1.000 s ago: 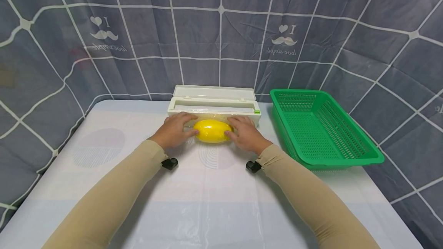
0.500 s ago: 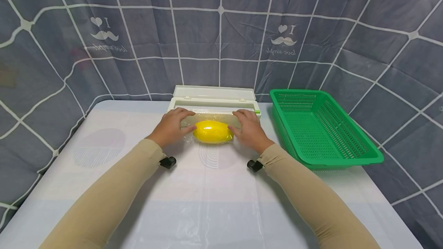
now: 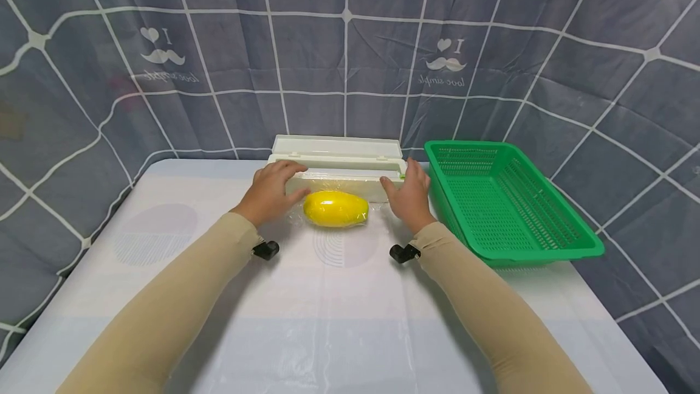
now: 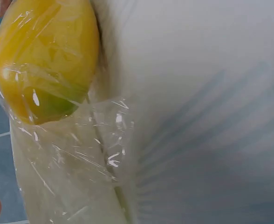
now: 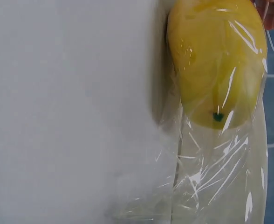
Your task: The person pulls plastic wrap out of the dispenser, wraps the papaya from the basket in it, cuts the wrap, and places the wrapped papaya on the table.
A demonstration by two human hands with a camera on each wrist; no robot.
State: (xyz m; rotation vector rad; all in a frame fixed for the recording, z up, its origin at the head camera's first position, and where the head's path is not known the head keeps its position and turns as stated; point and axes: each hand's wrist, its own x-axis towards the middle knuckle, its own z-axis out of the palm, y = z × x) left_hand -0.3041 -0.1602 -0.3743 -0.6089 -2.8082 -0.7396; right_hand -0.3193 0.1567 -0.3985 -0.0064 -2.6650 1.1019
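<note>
A yellow oval fruit (image 3: 336, 208) lies under clear cling film against the front of a white cling film dispenser (image 3: 377, 190). Wrinkled cling film (image 4: 71, 158) covers it in the left wrist view, where its end shows a green patch. Film also stretches past the fruit's other end in the right wrist view, which has a small dark green spot. My left hand (image 3: 272, 193) rests at the dispenser's left end, thumb near the fruit. At the right end, my right hand (image 3: 410, 196) has its thumb and fingers spread beside a small green tab (image 3: 403, 176), partly hidden.
The dispenser's lid (image 3: 336, 146) stands raised at the back. A green perforated basket (image 3: 536, 255) sits on the right of the white-covered table (image 3: 339, 351). A grey checked curtain (image 3: 306, 53) hangs behind and around the sides.
My right hand has left the fruit's right end and moved right and up to the dispenser's right end. My left hand has shifted slightly up and left. The fruit stays put.
</note>
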